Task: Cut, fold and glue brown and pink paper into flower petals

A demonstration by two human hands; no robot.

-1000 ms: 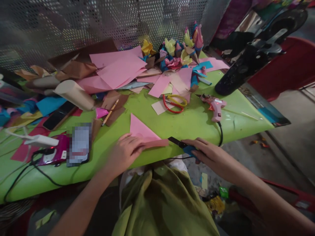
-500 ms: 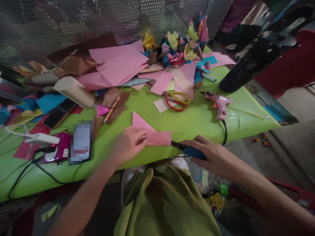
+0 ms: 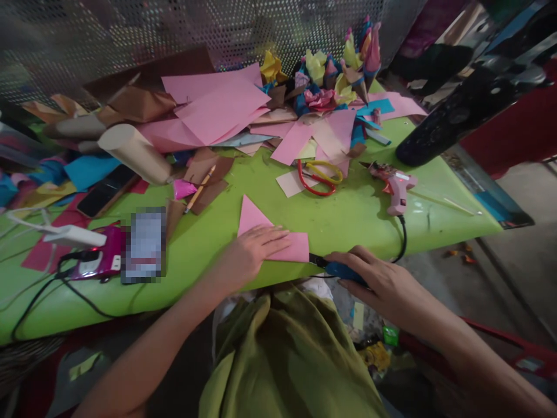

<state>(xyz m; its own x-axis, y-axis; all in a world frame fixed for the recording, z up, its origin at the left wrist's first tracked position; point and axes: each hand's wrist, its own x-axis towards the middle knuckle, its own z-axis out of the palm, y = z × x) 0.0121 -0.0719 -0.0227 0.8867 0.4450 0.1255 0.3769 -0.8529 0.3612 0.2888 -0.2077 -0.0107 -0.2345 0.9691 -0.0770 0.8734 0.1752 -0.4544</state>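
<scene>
A folded piece of pink paper (image 3: 292, 249) lies near the front edge of the green table, one pointed corner sticking up to the left. Across it rests my left hand (image 3: 255, 247), pressing down with fingers stretched out flat and grasping nothing. My right hand (image 3: 369, 274) is closed around the blue handle of a utility knife (image 3: 346, 271), at the table's edge. The knife's dark front end reaches the right edge of the paper; whether its tip goes between the layers is hidden.
A pink glue gun (image 3: 398, 188), red-and-yellow-handled scissors (image 3: 319, 179) and a dark bottle (image 3: 430, 133) stand or lie to the right. Pink sheets (image 3: 226, 110) and paper cones (image 3: 359, 75) fill the back. On the left are a phone (image 3: 144, 244) and a magenta power strip (image 3: 98, 255).
My left hand has uncurled its fingers and spread them flat over the pink paper, further right. My right hand keeps the knife at the paper's right edge. The view has shifted slightly.
</scene>
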